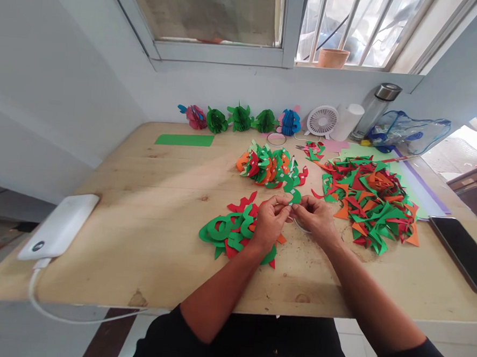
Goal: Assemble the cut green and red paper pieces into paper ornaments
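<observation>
My left hand [271, 221] and my right hand [314, 216] meet over the middle of the table, fingertips pinched together. Between them is a green paper cutout [294, 197] with a small whitish patch on it. Just beyond lies a cluster of green, red and orange paper pieces [266, 164] dotted with whitish squares; the held cutout appears to reach its near edge. A pile of green and red cut paper shapes [231, 229] lies beside and partly under my left hand. Below my right hand the rim of a tape roll [301, 226] shows in part; my fingers hide the rest.
Paper scraps [374, 200] are heaped on the right, near a phone [462, 251]. Along the wall stand folded paper figures [241, 118], a small fan [322, 121] and a bottle [375, 111]. A green strip [184, 140] lies back left; a white power bank [60, 227] sits at the left edge.
</observation>
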{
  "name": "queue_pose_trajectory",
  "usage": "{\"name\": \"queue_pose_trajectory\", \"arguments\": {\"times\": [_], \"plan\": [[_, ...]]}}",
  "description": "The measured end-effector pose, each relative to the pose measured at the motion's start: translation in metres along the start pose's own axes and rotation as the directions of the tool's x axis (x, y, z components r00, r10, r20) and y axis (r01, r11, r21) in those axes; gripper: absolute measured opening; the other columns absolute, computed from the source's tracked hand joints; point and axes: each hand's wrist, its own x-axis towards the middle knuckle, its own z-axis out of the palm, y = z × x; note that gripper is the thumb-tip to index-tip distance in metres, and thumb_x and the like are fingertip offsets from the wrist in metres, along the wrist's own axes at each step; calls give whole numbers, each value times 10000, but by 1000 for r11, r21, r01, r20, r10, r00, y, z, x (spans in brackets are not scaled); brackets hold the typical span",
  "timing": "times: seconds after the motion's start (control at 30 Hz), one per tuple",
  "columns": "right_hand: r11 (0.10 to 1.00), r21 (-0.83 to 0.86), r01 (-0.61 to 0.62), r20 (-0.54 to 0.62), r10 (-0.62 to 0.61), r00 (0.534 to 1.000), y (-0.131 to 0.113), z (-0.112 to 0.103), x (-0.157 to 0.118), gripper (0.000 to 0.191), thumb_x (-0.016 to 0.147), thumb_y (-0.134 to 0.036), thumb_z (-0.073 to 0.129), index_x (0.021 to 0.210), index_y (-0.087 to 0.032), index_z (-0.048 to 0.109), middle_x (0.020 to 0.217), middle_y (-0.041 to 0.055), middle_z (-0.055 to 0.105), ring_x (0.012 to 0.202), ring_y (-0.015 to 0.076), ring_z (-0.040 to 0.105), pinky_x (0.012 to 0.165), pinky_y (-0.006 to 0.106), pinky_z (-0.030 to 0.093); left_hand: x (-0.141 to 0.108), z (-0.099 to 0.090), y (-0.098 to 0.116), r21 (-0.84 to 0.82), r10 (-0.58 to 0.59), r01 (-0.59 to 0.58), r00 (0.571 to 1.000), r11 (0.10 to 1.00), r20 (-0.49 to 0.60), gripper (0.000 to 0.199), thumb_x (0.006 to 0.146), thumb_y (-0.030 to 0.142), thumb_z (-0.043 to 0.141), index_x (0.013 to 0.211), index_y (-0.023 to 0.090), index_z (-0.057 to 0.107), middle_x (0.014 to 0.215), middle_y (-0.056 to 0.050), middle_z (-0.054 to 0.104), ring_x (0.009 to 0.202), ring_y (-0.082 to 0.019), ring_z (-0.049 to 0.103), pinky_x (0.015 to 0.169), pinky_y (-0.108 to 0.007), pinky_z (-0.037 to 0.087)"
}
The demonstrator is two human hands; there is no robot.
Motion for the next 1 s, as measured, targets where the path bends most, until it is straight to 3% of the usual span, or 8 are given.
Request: {"name": "queue_pose_trajectory", "arguments": {"times": [0.47,0.63,0.87,1.0], "plan": [[998,63,-11,36,9,999,-9,0,-4,305,654,-400,635,576,-194,424,488,-71,355,434,58,297,397,199,220,2,-3,-2,23,-13,12,999,1000,33,209,684,342,653,728,155,572,595,-15,642,524,-127,612,518,-246,512],[996,79,-46,74,41,996,-9,0,-6,283,699,-432,597,619,-194,468,474,-71,355,410,59,276,387,205,208,2,-3,0,19,-21,21,999,1000,31,179,701,316,631,705,153,555,594,-17,649,521,-123,616,539,-244,504],[997,65,-35,30,33,999,-16,-2,-5,281,698,-441,588,633,-178,515,499,-59,391,434,62,289,418,213,222,3,-4,-2,33,-33,31,997,999,73,176,720,322,604,697,151,569,593,-28,650,511,-118,601,540,-244,493],[998,69,-1,10,1,1000,-18,-2,-5,284,717,-427,578,606,-176,507,514,-50,415,460,67,319,441,218,246,3,-4,-1,29,-32,31,999,999,35,216,734,362,585,701,148,583,592,-29,649,513,-116,594,534,-241,487]]}}
